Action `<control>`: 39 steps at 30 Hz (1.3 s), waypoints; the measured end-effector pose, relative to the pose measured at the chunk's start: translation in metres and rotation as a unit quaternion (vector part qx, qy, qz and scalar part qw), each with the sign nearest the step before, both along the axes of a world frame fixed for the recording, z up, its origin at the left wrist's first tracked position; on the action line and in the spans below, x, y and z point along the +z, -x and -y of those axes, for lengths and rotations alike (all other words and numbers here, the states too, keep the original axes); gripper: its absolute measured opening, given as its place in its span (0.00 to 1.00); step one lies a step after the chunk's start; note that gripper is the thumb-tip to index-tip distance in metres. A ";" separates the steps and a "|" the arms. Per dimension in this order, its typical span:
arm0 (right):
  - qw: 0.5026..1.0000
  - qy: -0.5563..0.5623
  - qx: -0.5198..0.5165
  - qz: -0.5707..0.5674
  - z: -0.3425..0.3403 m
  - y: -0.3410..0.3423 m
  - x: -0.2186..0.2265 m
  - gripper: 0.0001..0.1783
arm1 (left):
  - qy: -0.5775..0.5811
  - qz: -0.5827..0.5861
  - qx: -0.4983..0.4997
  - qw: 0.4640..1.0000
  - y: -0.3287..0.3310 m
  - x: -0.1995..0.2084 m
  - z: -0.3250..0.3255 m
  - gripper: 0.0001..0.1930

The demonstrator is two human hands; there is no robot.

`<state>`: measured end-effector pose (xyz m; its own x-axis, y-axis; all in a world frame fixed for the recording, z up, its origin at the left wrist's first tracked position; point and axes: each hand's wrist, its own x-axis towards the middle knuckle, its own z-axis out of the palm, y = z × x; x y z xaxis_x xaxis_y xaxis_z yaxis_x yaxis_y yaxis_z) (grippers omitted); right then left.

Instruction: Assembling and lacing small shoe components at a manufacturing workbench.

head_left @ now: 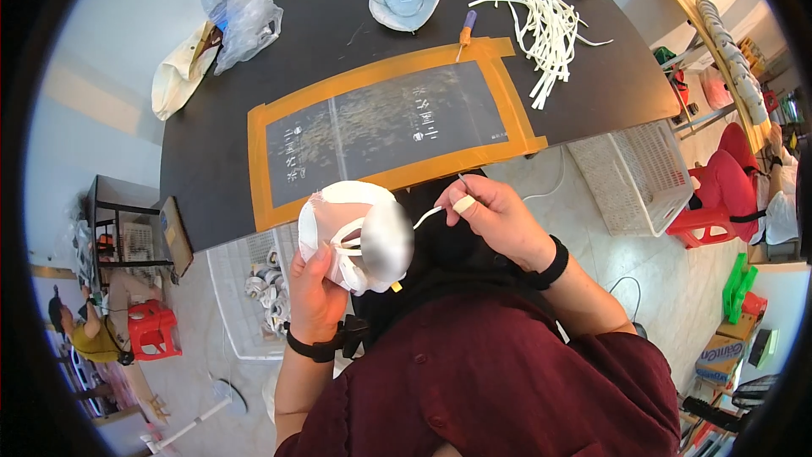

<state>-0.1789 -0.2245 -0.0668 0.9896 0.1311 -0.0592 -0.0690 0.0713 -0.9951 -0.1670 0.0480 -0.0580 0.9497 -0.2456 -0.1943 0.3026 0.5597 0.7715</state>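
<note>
My left hand [318, 296] is closed around a white and pale pink shoe upper [326, 207] in front of my chest. White lace strands cross its opening, and part of its right side is blurred. My right hand [499, 218] pinches a white shoelace [428, 217] that runs toward the upper. A thin dark tip also shows between those fingers; its kind cannot be made out. Beige tape wraps my right thumb. On the table beyond lie a heap of white laces [545, 30] and an orange-and-purple-handled screwdriver-like tool [468, 30].
Orange tape frames a dark sheet [381, 127] on the black table [211, 152]. A grey-lined shoe piece [406, 2] sits at the back, plastic bags [249, 25] at the far left. White crates [630, 178] stand beside the table. Other people work at both sides.
</note>
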 end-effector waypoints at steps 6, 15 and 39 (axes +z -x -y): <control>0.987 0.053 -0.134 0.068 0.002 0.001 0.003 0.08 | -0.014 0.005 0.001 1.000 0.002 -0.002 -0.003 0.20; 0.957 0.230 -0.050 0.170 -0.007 -0.010 0.040 0.10 | -0.157 -0.046 -0.114 0.980 -0.011 0.021 -0.001 0.11; 0.973 -0.195 0.063 -0.104 -0.063 -0.018 0.031 0.13 | 0.031 0.115 0.061 0.991 -0.014 0.005 0.031 0.19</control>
<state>-0.1611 -0.1616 -0.0356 0.9362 0.3027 -0.1786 -0.2991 0.4194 -0.8571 -0.1533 0.0168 -0.0528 0.9906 -0.1302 0.0426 0.0494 0.6292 0.7757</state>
